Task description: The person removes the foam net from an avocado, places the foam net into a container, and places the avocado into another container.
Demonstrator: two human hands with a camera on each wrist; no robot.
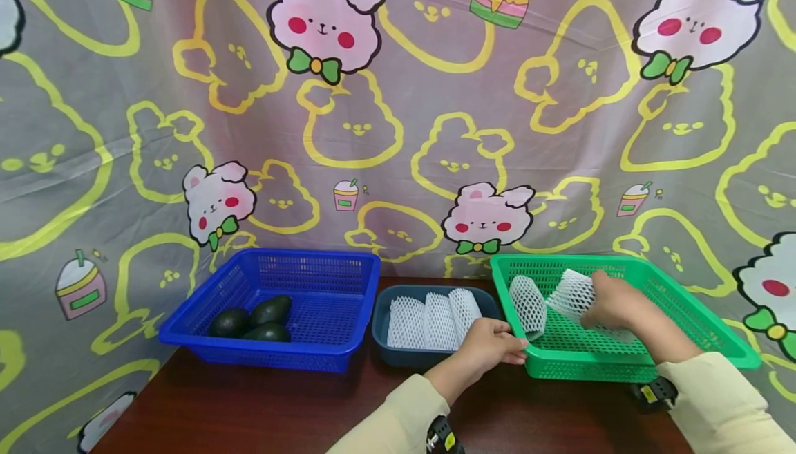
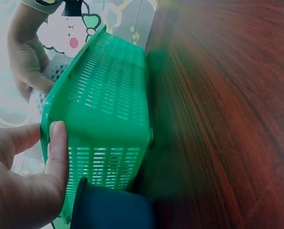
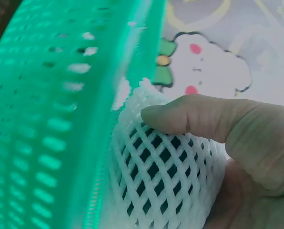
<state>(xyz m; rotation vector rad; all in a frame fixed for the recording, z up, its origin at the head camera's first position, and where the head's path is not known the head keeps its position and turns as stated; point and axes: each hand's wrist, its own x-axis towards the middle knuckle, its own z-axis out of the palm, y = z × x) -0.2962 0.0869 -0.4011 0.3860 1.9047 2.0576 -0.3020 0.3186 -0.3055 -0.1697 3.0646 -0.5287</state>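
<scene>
My right hand (image 1: pixel 612 300) is over the green basket (image 1: pixel 622 364) and holds an avocado in a white foam net (image 3: pixel 156 167); dark skin shows through the mesh, and the thumb presses on the net's upper part. Another foam-netted fruit (image 1: pixel 527 305) leans at the basket's left wall. Some white netting lies under my right hand, mostly hidden by it. My left hand (image 1: pixel 488 343) pinches the basket's near left corner, thumb and fingers on either side of the rim (image 2: pixel 45 112).
Between the baskets stands a dark blue tray (image 1: pixel 398 357) with several white foam nets (image 1: pixel 407 323). On the left, a blue basket (image 1: pixel 311 350) holds dark green avocados (image 1: pixel 271 310). A patterned cloth (image 1: pixel 398 164) hangs behind the brown table (image 1: pixel 280 405).
</scene>
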